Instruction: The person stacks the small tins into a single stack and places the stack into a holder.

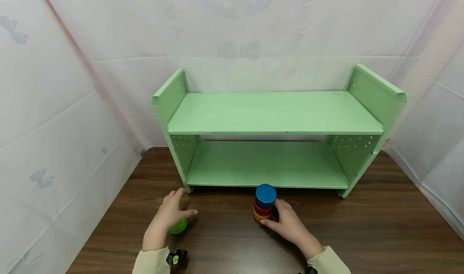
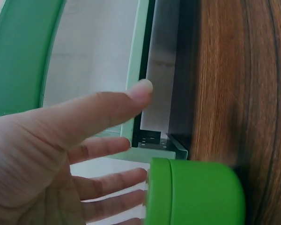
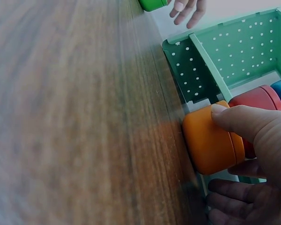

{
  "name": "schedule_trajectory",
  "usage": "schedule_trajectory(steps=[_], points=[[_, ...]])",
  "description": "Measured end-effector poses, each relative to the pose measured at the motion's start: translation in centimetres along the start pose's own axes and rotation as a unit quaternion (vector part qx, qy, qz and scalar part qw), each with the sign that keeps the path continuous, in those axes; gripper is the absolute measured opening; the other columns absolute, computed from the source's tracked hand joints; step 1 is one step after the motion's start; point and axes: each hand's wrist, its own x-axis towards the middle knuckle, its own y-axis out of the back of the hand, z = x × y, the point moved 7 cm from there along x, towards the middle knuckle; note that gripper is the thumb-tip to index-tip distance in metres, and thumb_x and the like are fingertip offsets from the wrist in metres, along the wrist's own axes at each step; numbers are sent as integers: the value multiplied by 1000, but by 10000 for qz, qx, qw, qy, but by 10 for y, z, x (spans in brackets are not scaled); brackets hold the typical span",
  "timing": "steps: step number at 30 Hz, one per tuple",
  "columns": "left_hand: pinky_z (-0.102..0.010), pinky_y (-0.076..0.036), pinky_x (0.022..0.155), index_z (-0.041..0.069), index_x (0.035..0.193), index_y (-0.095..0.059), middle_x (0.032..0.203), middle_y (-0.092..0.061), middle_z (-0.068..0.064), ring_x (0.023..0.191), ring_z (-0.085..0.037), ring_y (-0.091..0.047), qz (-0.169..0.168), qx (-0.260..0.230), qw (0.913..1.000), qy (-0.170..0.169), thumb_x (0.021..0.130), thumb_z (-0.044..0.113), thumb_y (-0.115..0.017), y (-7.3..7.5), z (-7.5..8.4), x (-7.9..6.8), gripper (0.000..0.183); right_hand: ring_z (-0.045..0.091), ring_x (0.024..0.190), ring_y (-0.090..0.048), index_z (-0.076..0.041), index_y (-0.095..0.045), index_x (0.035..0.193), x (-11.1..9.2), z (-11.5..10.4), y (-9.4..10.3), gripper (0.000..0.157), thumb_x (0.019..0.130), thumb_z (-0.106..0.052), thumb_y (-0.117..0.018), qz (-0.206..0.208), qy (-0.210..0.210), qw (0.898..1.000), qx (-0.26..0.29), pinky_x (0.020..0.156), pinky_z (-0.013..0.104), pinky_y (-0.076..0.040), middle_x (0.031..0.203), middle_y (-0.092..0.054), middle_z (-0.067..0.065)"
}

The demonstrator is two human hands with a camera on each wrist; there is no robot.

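A small stack of round tins stands in front of the shelf in the head view: a blue tin (image 1: pixel 266 195) on top, a red tin (image 1: pixel 263 211) in the middle and an orange tin (image 3: pixel 210 140) at the bottom. My right hand (image 1: pixel 288 222) holds the orange tin between thumb and fingers, with the thumb on its lid edge. To the left, a green tin (image 1: pixel 179 227) stands on the table, partly hidden in the head view by my left hand (image 1: pixel 169 212). That hand hovers over the green tin with fingers spread; whether the fingertips touch the lid I cannot tell.
A light green two-tier shelf (image 1: pixel 275 113) with perforated side panels stands at the back of the brown wooden table (image 1: pixel 224 245). White patterned cloth (image 1: pixel 108 64) hangs behind and at both sides.
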Motion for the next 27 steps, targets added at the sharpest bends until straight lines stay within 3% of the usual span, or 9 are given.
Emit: schedule_trajectory(steps=[14, 27], points=[[-66, -39, 88, -8, 131, -45, 124, -48, -35, 114, -58, -42, -127, 454, 9984, 318, 72, 28, -83, -2, -12, -2, 80, 33, 113, -54, -1, -56, 124, -1, 1, -1, 63, 75, -30, -81, -11, -34, 10000, -18, 92, 52, -45, 116, -61, 12], [-65, -41, 85, -5, 128, -49, 121, -51, -32, 111, -55, -46, -399, 474, 9967, 528, 68, 27, -85, -6, -15, -3, 77, 34, 114, -54, 0, -56, 123, -1, 0, 0, 62, 75, -30, -81, -10, -11, 10000, 28, 93, 52, -44, 117, -60, 13]])
